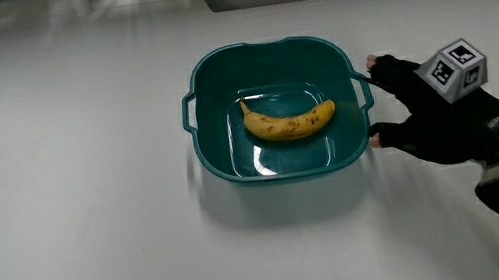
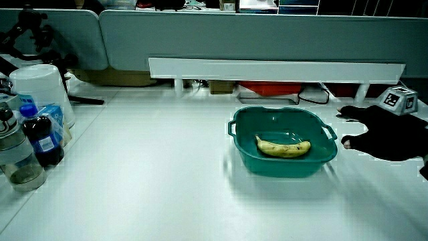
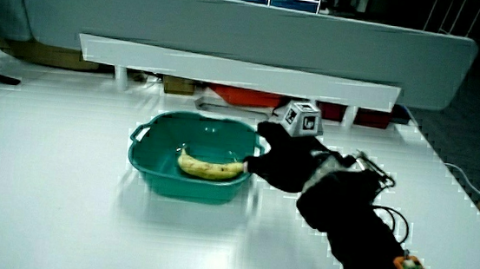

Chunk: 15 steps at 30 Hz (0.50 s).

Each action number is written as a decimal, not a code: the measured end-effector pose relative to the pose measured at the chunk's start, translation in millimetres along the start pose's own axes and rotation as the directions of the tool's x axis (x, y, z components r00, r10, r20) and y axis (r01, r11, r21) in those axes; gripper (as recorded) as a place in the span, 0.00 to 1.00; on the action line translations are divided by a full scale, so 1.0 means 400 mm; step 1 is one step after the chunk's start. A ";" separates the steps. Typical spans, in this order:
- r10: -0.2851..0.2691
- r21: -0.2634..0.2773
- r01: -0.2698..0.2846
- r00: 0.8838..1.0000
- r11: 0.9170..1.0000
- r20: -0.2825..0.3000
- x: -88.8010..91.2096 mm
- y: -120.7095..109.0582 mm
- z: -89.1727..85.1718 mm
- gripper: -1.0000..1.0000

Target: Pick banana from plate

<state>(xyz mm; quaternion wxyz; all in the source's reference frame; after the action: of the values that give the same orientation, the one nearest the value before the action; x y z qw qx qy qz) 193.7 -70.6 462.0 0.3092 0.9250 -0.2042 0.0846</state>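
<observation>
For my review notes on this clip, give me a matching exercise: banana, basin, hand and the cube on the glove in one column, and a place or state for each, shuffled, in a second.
Things:
1. banana
2. basin
3. hand
4. cube

Places or states:
A. on the back of the glove
B. lying in the basin
C. beside the basin's rim, fingers spread, holding nothing
D. standing on the table, teal, with the fruit in it

Pairs: 1-B, 2-D, 3-C, 4-A

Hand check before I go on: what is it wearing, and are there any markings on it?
The hand wears a black glove with open fingertips. On its back sits a small white cube with black square patterns on its faces. The forearm is in a black sleeve.
</observation>
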 end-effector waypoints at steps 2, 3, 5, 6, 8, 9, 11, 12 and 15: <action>0.018 -0.012 -0.018 1.000 1.000 0.010 -0.024 0.023 -0.006 0.50; 0.027 -0.019 -0.027 1.000 0.999 0.015 -0.035 0.035 -0.009 0.50; 0.046 -0.031 -0.045 0.999 0.999 0.025 -0.059 0.058 -0.015 0.50; 0.055 -0.037 -0.054 0.998 0.998 0.030 -0.071 0.070 -0.018 0.50; 0.073 -0.050 -0.071 0.997 0.996 0.039 -0.094 0.093 -0.024 0.50; 0.061 -0.047 -0.058 0.997 0.997 0.050 -0.095 0.106 -0.034 0.50; 0.035 -0.039 -0.033 0.997 0.999 0.070 -0.096 0.133 -0.055 0.50; 0.029 -0.073 -0.023 0.996 0.997 0.078 -0.097 0.150 -0.067 0.50; 0.063 -0.085 -0.055 0.993 0.995 0.100 -0.138 0.164 -0.046 0.50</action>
<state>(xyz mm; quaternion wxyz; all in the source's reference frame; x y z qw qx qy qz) 115.0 -89.2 496.1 0.3332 0.9082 -0.2503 0.0378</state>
